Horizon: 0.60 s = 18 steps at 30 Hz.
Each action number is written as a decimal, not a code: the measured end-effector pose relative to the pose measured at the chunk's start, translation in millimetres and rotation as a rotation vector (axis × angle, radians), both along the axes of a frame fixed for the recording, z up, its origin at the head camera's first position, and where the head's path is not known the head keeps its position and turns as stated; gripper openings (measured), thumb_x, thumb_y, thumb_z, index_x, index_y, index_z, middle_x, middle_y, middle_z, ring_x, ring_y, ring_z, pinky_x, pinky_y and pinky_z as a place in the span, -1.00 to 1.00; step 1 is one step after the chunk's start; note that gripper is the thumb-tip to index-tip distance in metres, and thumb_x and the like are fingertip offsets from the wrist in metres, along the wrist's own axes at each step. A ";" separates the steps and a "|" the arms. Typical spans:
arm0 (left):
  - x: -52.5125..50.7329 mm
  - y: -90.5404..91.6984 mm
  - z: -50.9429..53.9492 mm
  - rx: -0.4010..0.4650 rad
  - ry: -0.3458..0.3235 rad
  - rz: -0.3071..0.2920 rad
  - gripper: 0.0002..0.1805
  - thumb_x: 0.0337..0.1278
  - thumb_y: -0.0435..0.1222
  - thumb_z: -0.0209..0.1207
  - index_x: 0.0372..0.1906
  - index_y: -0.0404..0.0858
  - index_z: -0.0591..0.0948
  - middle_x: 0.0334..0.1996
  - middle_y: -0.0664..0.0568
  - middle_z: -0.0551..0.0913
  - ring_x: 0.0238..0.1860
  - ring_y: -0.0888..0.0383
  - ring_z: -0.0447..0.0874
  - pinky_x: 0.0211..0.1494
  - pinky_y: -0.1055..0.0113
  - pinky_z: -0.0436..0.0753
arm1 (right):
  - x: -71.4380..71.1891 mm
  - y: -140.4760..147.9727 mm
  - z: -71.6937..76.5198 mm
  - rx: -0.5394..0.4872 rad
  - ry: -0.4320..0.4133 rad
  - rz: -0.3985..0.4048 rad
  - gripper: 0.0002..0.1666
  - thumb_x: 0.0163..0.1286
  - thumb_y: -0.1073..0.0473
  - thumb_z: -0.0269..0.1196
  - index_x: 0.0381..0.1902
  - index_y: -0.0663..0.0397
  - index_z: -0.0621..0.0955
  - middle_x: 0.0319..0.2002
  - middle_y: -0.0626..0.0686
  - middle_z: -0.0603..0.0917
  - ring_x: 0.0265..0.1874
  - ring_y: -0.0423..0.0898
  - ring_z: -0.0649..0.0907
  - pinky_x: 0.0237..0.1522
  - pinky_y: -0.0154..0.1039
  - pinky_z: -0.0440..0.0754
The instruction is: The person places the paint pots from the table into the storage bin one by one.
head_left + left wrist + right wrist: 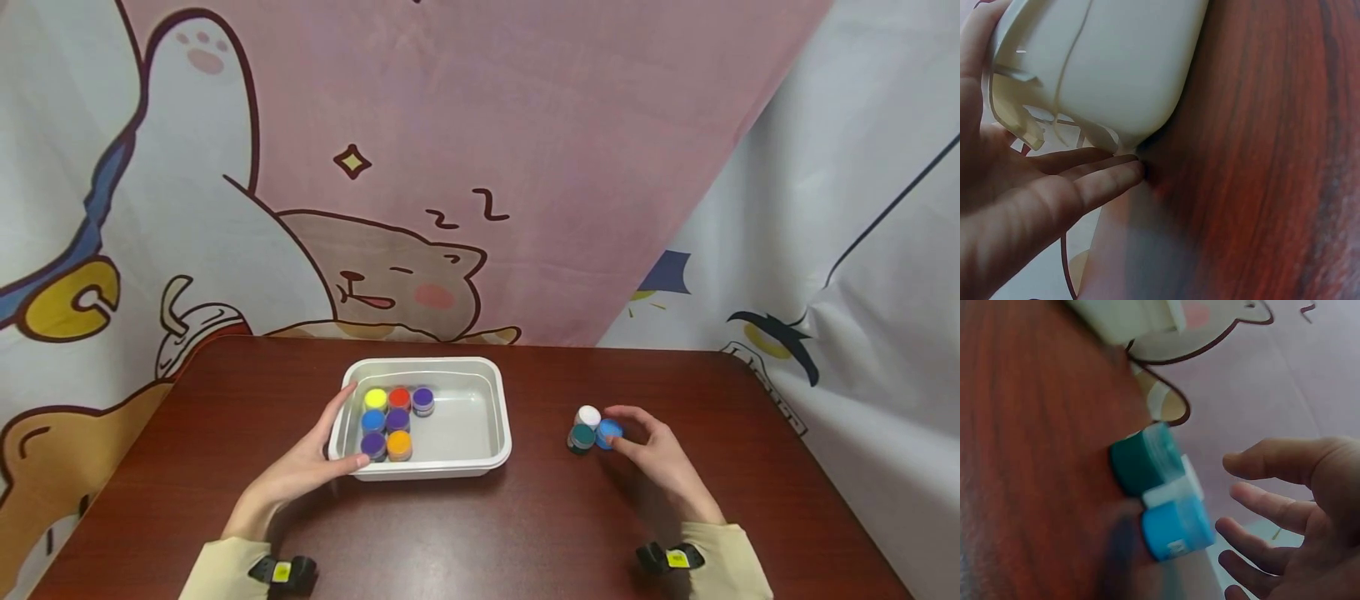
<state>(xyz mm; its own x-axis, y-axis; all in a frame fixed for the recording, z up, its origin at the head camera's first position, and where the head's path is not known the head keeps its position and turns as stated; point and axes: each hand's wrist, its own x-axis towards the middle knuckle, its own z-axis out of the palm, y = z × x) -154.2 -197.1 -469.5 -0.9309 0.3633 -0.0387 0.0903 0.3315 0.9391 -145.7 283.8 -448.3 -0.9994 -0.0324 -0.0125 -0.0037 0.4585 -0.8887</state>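
Note:
My left hand (300, 467) holds the left end of a white plastic tray (468, 465), the thumb over the near rim. In the left wrist view its fingers (1107, 184) reach along the tray's underside by the table. Inside the tray, toward the left, stand several small paint pots with yellow, red, blue, purple and orange (400, 445) lids. On the right, a white pot (588, 416), a dark green pot (581, 438) and a light blue pot (608, 433) stand clustered. My right hand (663, 458) hovers beside the light blue pot, fingers spread and apart from it in the right wrist view.
The dark red-brown wooden table (480, 533) carries the tray and pots. A cartoon-printed curtain (525, 275) hangs along its back and sides. Black bands with yellow labels sit at both sleeve cuffs.

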 end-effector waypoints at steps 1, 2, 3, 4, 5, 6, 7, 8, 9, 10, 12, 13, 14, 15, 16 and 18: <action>-0.1 0.0 -0.3 0.000 0.001 -0.001 0.12 0.02 -0.16 0.36 0.53 0.09 -0.15 0.48 -0.25 -0.17 0.41 -0.38 -0.16 0.18 -0.49 0.07 | -0.4 1.0 -2.7 0.018 0.003 0.005 -0.49 0.31 0.33 0.27 0.20 0.33 0.45 0.12 0.35 0.52 0.04 0.17 0.56 -0.04 -0.33 0.55; -0.2 0.1 -0.4 0.000 0.002 -0.002 0.11 0.02 -0.16 0.36 0.53 0.09 -0.15 0.48 -0.26 -0.17 0.41 -0.38 -0.16 0.18 -0.49 0.07 | -0.6 1.6 -5.4 0.034 -0.004 0.003 -0.46 0.31 0.32 0.28 0.22 0.33 0.44 0.14 0.36 0.50 0.08 0.21 0.53 0.01 -0.26 0.55; -0.3 0.1 -0.5 -0.002 0.003 -0.002 0.11 0.03 -0.16 0.36 0.53 0.09 -0.15 0.48 -0.26 -0.17 0.40 -0.39 -0.15 0.18 -0.50 0.07 | -0.8 2.1 -7.8 0.044 -0.009 0.003 -0.44 0.31 0.31 0.28 0.24 0.32 0.42 0.16 0.37 0.48 0.10 0.25 0.51 0.06 -0.17 0.54; -0.5 0.2 -0.6 -0.001 0.005 -0.004 0.11 0.03 -0.16 0.35 0.54 0.08 -0.15 0.48 -0.26 -0.17 0.40 -0.39 -0.16 0.18 -0.50 0.07 | -0.8 2.5 -10.1 0.051 -0.019 0.000 -0.42 0.31 0.30 0.28 0.26 0.31 0.41 0.17 0.38 0.46 0.12 0.27 0.50 0.10 -0.08 0.52; -0.6 0.3 -0.6 0.001 0.005 -0.007 0.11 0.03 -0.17 0.35 0.54 0.08 -0.15 0.48 -0.27 -0.17 0.40 -0.39 -0.16 0.18 -0.50 0.06 | -0.9 3.0 -12.4 0.058 -0.027 -0.007 -0.41 0.31 0.29 0.28 0.27 0.30 0.40 0.18 0.38 0.45 0.13 0.28 0.49 0.13 0.00 0.50; -0.6 0.3 -0.7 0.002 0.004 -0.008 0.11 0.03 -0.17 0.35 0.54 0.07 -0.15 0.48 -0.27 -0.18 0.40 -0.39 -0.16 0.18 -0.51 0.05 | -0.8 3.5 -14.7 0.057 -0.034 -0.012 -0.39 0.31 0.29 0.29 0.28 0.30 0.39 0.19 0.38 0.45 0.13 0.28 0.48 0.14 0.06 0.48; -0.5 0.4 -0.6 0.003 0.004 -0.008 0.11 0.03 -0.17 0.35 0.54 0.07 -0.15 0.48 -0.27 -0.18 0.40 -0.39 -0.17 0.18 -0.51 0.04 | -0.8 4.0 -16.8 0.054 -0.040 -0.016 -0.38 0.31 0.28 0.29 0.29 0.30 0.39 0.19 0.38 0.44 0.13 0.28 0.47 0.14 0.06 0.47; -0.4 0.5 -0.5 0.005 0.002 -0.008 0.11 0.03 -0.17 0.35 0.54 0.07 -0.15 0.48 -0.27 -0.18 0.40 -0.39 -0.17 0.18 -0.51 0.03 | -1.0 4.6 -18.9 0.050 -0.044 -0.021 -0.38 0.31 0.28 0.29 0.29 0.29 0.39 0.20 0.38 0.44 0.13 0.27 0.47 0.13 0.00 0.48; -0.3 0.6 -0.6 0.008 0.000 -0.008 0.11 0.03 -0.17 0.35 0.54 0.07 -0.15 0.48 -0.27 -0.19 0.40 -0.39 -0.18 0.18 -0.51 0.03 | -1.4 5.4 -20.8 0.039 -0.049 -0.026 -0.37 0.30 0.28 0.29 0.29 0.29 0.39 0.20 0.37 0.44 0.12 0.25 0.47 0.12 -0.08 0.49; -0.3 0.6 -0.5 0.011 0.000 -0.008 0.11 0.03 -0.17 0.35 0.54 0.06 -0.15 0.48 -0.26 -0.19 0.41 -0.39 -0.18 0.18 -0.51 0.02 | -2.0 6.1 -22.6 0.025 -0.051 -0.034 -0.37 0.30 0.29 0.30 0.29 0.30 0.39 0.19 0.37 0.44 0.11 0.23 0.47 0.09 -0.16 0.50; -0.2 0.5 -0.4 0.010 0.000 -0.005 0.11 0.03 -0.17 0.35 0.54 0.06 -0.15 0.48 -0.26 -0.19 0.41 -0.38 -0.18 0.18 -0.51 0.03 | -3.2 7.3 -25.3 -0.002 -0.058 -0.045 -0.38 0.29 0.29 0.30 0.29 0.30 0.40 0.19 0.35 0.44 0.10 0.20 0.46 0.02 -0.31 0.47; -0.1 0.4 -0.3 0.008 -0.001 -0.004 0.11 0.03 -0.17 0.35 0.54 0.06 -0.15 0.48 -0.25 -0.19 0.41 -0.38 -0.18 0.18 -0.50 0.04 | -3.9 7.9 -26.6 -0.011 -0.060 -0.051 -0.38 0.29 0.29 0.30 0.28 0.30 0.41 0.19 0.35 0.45 0.10 0.19 0.46 0.00 -0.35 0.46; -0.1 0.3 -0.2 0.005 -0.002 -0.002 0.11 0.03 -0.17 0.35 0.54 0.06 -0.15 0.48 -0.25 -0.19 0.41 -0.38 -0.18 0.18 -0.50 0.04 | -4.4 8.3 -27.6 -0.015 -0.062 -0.058 -0.39 0.29 0.28 0.30 0.27 0.30 0.42 0.19 0.34 0.45 0.10 0.18 0.46 -0.01 -0.37 0.45; -0.1 0.2 0.0 0.003 -0.001 -0.001 0.11 0.03 -0.16 0.35 0.54 0.07 -0.15 0.48 -0.25 -0.19 0.41 -0.38 -0.18 0.19 -0.50 0.05 | -4.9 8.5 -28.7 -0.017 -0.064 -0.061 -0.40 0.28 0.28 0.31 0.26 0.31 0.43 0.18 0.34 0.46 0.10 0.18 0.46 -0.01 -0.36 0.45; 0.0 0.1 0.3 0.001 0.000 0.000 0.11 0.03 -0.16 0.36 0.54 0.07 -0.15 0.48 -0.25 -0.18 0.41 -0.38 -0.18 0.18 -0.50 0.06 | -5.2 8.5 -29.6 -0.015 -0.064 -0.063 -0.41 0.28 0.28 0.31 0.25 0.32 0.44 0.17 0.34 0.47 0.10 0.18 0.46 0.00 -0.34 0.44; -0.1 0.1 0.5 0.002 0.002 0.000 0.11 0.03 -0.17 0.36 0.54 0.07 -0.15 0.48 -0.25 -0.18 0.41 -0.38 -0.17 0.19 -0.49 0.06 | -5.9 8.3 -31.1 -0.009 -0.065 -0.070 -0.43 0.28 0.29 0.31 0.23 0.34 0.45 0.16 0.34 0.48 0.09 0.17 0.47 0.02 -0.30 0.45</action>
<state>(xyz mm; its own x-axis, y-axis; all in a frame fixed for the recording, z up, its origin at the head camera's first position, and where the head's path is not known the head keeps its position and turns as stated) -154.3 -196.9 -469.0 -0.9310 0.3633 -0.0356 0.0926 0.3294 0.9396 -151.6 292.1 -479.4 -0.9963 0.0374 -0.0774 0.0859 0.4480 -0.8899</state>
